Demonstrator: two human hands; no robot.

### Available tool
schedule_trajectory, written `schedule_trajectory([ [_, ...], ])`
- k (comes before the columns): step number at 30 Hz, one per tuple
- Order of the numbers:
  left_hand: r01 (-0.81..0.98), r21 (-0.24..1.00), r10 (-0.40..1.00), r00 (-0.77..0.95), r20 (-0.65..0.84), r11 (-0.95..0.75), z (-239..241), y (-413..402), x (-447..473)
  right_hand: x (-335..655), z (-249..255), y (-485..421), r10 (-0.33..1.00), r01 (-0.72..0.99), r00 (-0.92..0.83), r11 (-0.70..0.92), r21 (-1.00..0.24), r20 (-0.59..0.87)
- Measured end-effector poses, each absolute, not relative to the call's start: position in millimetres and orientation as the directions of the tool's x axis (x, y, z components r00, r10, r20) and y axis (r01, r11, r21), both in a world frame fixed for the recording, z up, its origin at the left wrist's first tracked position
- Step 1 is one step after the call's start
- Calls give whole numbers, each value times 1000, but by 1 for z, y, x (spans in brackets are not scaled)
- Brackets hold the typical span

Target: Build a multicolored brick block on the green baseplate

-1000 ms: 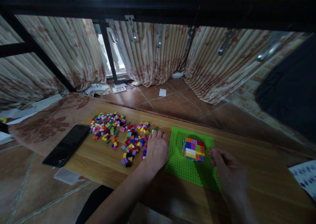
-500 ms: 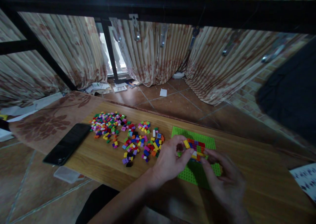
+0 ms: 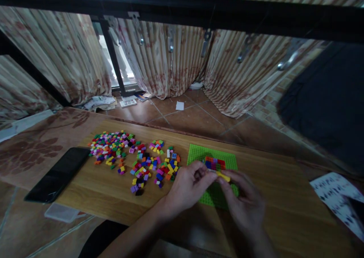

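My left hand (image 3: 184,184) is closed in a pinch over the left side of the green baseplate (image 3: 196,150). Its fingertips meet the left end of a yellow toy brick (image 3: 224,175); a small pale piece shows beside them, too blurred to name. From the other side, my right hand (image 3: 243,197) grips the same yellow brick between thumb and fingers. Just beyond the fingertips, a block of joined red, blue, purple and orange bricks (image 3: 215,163) sits on the baseplate, its near part hidden by my hands.
Loose coloured bricks (image 3: 110,146) lie heaped on the wooden table (image 3: 284,197), with smaller clusters (image 3: 153,167) nearer my left hand. A black phone (image 3: 58,174) rests at the left end. A clear plastic lid or box (image 3: 61,212) is below, and a printed sheet (image 3: 337,199) is at right.
My hands have come closer together, in front of the joined bricks. The yellow brick, earlier tilted at my left fingertips, now lies between both hands. The whole view has shifted, moving everything leftward.
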State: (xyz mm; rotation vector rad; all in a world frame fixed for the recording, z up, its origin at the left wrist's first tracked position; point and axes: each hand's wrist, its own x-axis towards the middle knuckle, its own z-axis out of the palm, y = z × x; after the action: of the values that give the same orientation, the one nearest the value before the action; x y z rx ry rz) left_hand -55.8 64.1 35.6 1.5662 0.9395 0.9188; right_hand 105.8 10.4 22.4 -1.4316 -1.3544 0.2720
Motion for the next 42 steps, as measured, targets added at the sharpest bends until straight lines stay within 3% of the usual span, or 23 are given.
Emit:
schedule_trajectory([
  [3, 177, 967, 936, 332, 118, -185, 35, 70, -58, 118, 24, 17, 765, 245, 607, 79, -966, 216],
  [7, 248, 920, 919, 331, 213, -302, 28, 74, -59, 132, 24, 22, 772, -57, 635, -3, -998, -39],
  [14, 307, 822, 844, 416, 337, -480, 20, 73, -55, 128, 19, 19, 831, -31, 525, -198, -980, -184],
  [17, 308, 812, 830, 440, 341, -497, 19, 72, -55, 124, 19, 19, 839, 68, 518, -233, -970, -165],
  [27, 334, 773, 801, 487, 348, -539, 11, 71, -55, 117, 18, 16, 811, 459, 578, -232, -858, 90],
  [34, 351, 772, 803, 501, 324, -530, 11, 70, -54, 113, 17, 16, 789, 517, 602, -268, -813, 123],
  [42, 352, 767, 799, 504, 327, -536, 13, 70, -54, 115, 13, 15, 816, 435, 568, -184, -882, 110],
])
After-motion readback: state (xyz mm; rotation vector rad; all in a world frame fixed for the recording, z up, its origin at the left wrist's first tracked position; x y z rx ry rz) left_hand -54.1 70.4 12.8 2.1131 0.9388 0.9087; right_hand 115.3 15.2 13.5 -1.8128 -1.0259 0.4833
